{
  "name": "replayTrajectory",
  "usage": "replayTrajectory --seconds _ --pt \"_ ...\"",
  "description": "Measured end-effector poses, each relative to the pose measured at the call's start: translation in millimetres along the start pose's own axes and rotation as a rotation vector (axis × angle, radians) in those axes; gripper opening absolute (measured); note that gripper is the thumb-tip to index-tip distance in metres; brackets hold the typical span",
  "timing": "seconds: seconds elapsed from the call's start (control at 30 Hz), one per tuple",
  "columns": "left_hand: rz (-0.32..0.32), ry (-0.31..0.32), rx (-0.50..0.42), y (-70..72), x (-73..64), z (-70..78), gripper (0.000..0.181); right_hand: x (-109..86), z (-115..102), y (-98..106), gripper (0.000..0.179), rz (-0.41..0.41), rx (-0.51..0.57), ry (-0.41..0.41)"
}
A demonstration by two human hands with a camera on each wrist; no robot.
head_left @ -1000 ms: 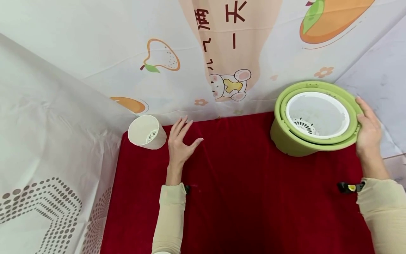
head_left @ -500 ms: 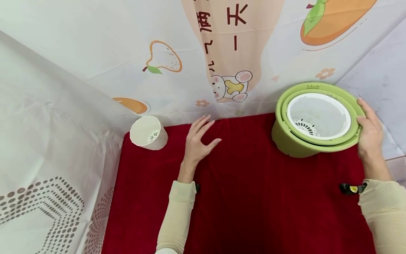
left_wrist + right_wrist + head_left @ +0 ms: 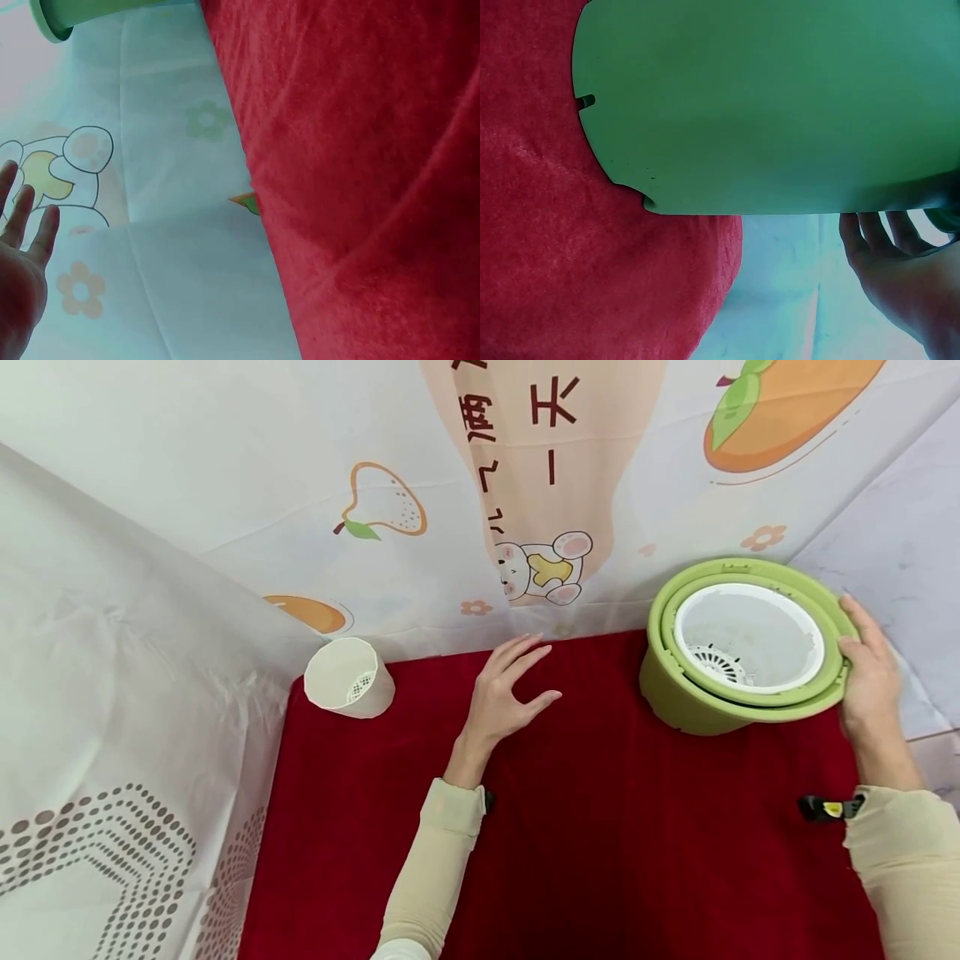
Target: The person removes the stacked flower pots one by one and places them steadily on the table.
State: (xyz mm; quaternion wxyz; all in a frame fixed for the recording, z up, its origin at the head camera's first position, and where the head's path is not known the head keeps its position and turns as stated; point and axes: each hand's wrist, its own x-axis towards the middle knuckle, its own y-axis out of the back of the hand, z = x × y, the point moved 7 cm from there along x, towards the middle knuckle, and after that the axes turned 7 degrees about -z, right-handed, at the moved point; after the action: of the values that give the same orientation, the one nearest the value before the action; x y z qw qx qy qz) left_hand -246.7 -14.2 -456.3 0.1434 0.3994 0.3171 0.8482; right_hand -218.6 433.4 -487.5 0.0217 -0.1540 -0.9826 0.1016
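Observation:
At the back right of the red cloth stands a stack of nested flower pots, an outer green pot with a second green rim inside it. Innermost sits a white pot with a slotted base. My right hand grips the stack's right side at the rim; in the right wrist view its fingers pass behind the green wall. My left hand hovers over the cloth left of the stack, fingers spread and thumb apart, holding nothing. The left wrist view shows part of the left hand.
A small white pot with a perforated base stands at the back left corner. The red cloth covers the table. A printed white curtain hangs right behind its back edge, with more hanging fabric at the left.
My left hand has moved right, away from the small white pot and toward the green stack, fingers still spread. My right hand stays on the stack, which has not visibly moved.

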Motion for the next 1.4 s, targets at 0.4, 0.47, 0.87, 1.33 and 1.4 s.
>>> replayTrajectory --seconds 0.4,0.47,0.87,1.33,1.4 --pt "-0.019 -0.033 -0.044 -13.9 15.0 12.3 0.069 -1.7 1.6 3.8 0.049 -0.016 0.035 -0.011" --pt "-0.026 -0.032 -0.068 -18.2 17.2 14.9 0.071 -2.7 3.0 3.8 0.049 -0.026 0.063 -0.016" --pt "-0.076 -0.04 -0.115 -44.5 30.5 27.6 0.067 -4.7 8.1 1.3 0.052 -0.09 0.285 -0.013" --pt "-0.15 -0.098 -0.077 -62.4 58.9 42.5 0.058 -7.5 3.7 6.3 0.051 -0.059 0.256 -0.012" --pt "-0.164 -0.099 -0.075 -65.2 63.0 44.0 0.056 -8.2 3.7 7.6 0.05 -0.046 0.234 -0.021"
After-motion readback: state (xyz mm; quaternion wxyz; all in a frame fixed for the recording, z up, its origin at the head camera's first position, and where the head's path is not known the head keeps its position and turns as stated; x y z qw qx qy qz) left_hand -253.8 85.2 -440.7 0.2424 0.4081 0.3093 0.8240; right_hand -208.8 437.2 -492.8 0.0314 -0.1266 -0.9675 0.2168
